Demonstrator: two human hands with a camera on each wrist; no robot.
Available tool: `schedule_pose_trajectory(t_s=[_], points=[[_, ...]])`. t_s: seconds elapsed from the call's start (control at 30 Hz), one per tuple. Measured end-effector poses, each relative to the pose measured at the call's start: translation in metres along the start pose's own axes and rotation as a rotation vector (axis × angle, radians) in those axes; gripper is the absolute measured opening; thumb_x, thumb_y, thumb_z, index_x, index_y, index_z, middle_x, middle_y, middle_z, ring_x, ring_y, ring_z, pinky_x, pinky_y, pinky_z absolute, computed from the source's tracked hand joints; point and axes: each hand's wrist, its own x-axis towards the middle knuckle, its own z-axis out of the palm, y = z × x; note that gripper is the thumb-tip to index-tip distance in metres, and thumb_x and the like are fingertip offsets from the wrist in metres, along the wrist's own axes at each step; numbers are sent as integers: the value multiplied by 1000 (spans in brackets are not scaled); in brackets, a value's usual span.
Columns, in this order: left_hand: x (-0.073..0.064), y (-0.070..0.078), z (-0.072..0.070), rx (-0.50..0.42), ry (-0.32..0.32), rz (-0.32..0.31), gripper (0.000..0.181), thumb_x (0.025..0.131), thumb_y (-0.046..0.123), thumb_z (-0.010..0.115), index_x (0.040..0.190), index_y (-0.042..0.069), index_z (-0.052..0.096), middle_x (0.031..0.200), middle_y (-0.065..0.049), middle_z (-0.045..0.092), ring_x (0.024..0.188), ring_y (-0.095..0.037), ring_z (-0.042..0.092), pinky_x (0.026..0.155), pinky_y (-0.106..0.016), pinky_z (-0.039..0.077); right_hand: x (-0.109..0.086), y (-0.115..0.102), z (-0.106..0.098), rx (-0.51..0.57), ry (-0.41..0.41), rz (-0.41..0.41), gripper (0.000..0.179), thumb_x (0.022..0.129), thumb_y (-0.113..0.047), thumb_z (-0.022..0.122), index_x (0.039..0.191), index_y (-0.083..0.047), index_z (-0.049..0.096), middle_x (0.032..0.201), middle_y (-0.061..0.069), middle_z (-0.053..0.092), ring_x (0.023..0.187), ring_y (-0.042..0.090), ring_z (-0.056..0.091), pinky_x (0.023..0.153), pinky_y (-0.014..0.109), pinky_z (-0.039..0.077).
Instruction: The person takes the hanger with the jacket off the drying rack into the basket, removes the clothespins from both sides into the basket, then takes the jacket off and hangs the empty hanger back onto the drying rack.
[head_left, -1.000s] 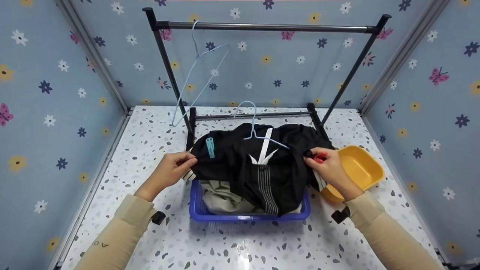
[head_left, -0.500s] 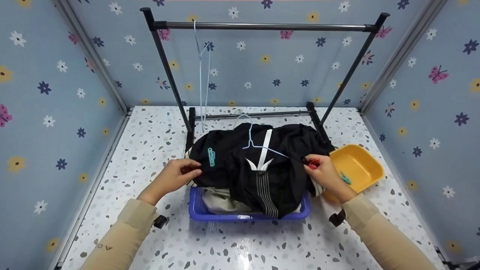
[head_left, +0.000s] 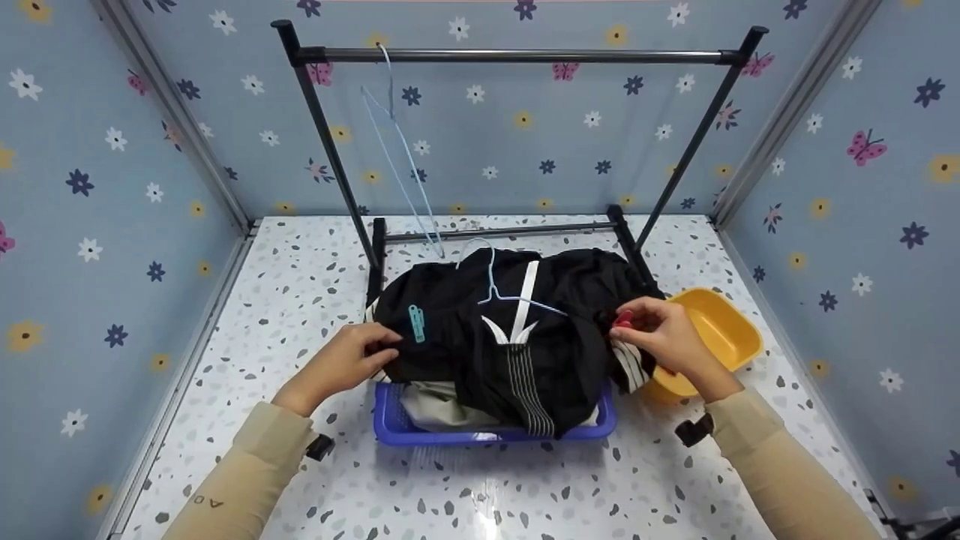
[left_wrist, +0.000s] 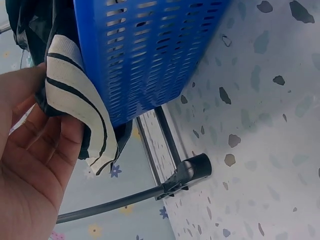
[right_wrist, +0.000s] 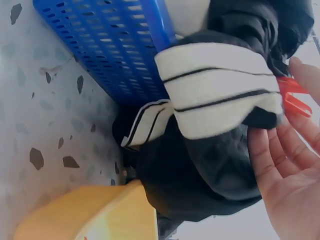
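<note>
A black garment point(head_left: 442, 352) with cream striped cuffs lies spread over a blue basket point(head_left: 386, 427). A light blue wire hanger point(head_left: 492, 281) sits in it, one arm visible and the rest hidden by cloth. At the garment's left end, my left hand point(head_left: 349, 367) holds the fabric beside the striped cuff point(left_wrist: 75, 85) between thumb and fingers. A teal clothespin point(head_left: 417, 324) is on the cloth near that hand. On the other side, my right hand point(head_left: 664, 334) pinches a red clothespin point(head_left: 622, 320) at the black fabric, just above the other cuff point(right_wrist: 220, 85).
Behind the basket stands a black clothes rack point(head_left: 525, 55), with an unloaded wire hanger point(head_left: 390, 90) on its bar at the left. A yellow bin point(head_left: 754, 337) stands to the right, under my right forearm. Beige cloth point(head_left: 435, 405) lies in the basket.
Both hands have come down slightly with the garment, then my right hand has shifted outward around the red clothespin. The garment's hanger hook has dropped lower. The hanger on the rack has swung round.
</note>
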Motion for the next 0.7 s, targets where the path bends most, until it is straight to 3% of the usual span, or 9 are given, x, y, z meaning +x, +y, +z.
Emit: schedule_pose_trajectory(t_s=[0.1, 0.27, 0.37, 0.6, 0.7], points=[[-1, 1, -3, -1, 1, -11, 17, 104, 1, 74, 119, -3, 82, 117, -19, 83, 102, -27, 76, 93, -44, 64, -1, -1, -4, 47, -1, 11, 24, 93, 2, 89, 112, 12, 77, 93, -12, 82, 81, -1, 75, 78, 15, 63], [0, 2, -7, -3, -65, -24, 23, 101, -5, 70, 121, -4, 81, 117, -21, 81, 97, -23, 71, 88, -41, 62, -2, -1, -7, 123, -2, 4, 22, 94, 8, 85, 111, 17, 75, 95, -3, 86, 84, 0, 79, 79, 17, 65], [0, 1, -8, 16, -89, -19, 24, 100, -7, 70, 121, -4, 80, 117, -21, 81, 98, -25, 72, 90, -45, 63, -1, -2, -7, 147, -2, 12, 22, 94, 9, 84, 111, 19, 73, 96, 1, 87, 85, 1, 80, 80, 17, 66], [2, 2, -8, 41, -102, -8, 22, 100, -7, 68, 119, -6, 79, 116, -23, 81, 98, -28, 74, 91, -50, 64, 1, -3, -9, 153, -24, 3, 20, 97, 11, 79, 112, 22, 72, 92, -19, 83, 86, -1, 81, 81, 17, 66], [3, 5, -9, 44, -106, -15, 22, 100, -7, 69, 119, -7, 79, 116, -23, 81, 95, -26, 73, 89, -48, 64, 2, -5, -11, 165, -13, -16, 17, 98, 12, 77, 110, 23, 72, 91, -18, 84, 85, 0, 81, 80, 17, 66]])
